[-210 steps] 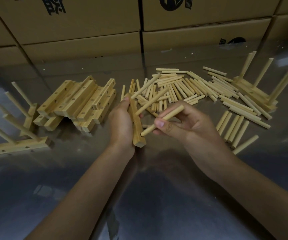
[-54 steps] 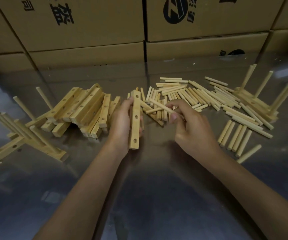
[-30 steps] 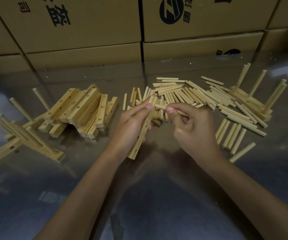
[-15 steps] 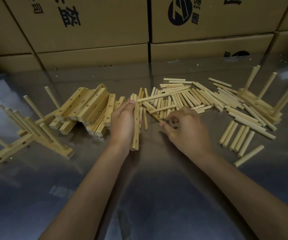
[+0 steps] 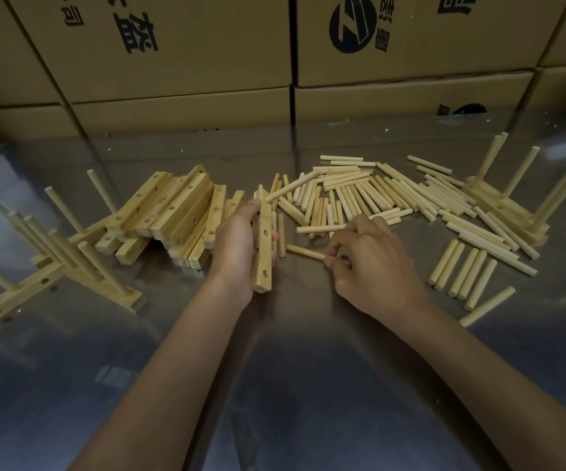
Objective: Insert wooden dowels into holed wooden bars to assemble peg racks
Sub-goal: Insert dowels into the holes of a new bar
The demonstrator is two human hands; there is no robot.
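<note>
My left hand [image 5: 235, 243] grips a holed wooden bar [image 5: 263, 243] that points away from me, its near end on the metal table. One dowel [image 5: 288, 188] sticks out of the bar's far end, slanting up to the right. Just right of the bar, my right hand [image 5: 373, 260] pinches the end of a loose dowel [image 5: 305, 252] lying low over the table. A spread of loose dowels [image 5: 370, 195] lies behind my right hand.
A stack of holed bars [image 5: 173, 212] sits left of my left hand. Finished peg racks stand at far left [image 5: 54, 260] and far right [image 5: 519, 198]. Several dowels [image 5: 461, 270] lie in a row at right. Cardboard boxes [image 5: 207, 56] wall the table's back.
My right hand has drawn back from the dowel pile toward me, now pinching one dowel near the bar. The left hand and its bar have stayed almost still.
</note>
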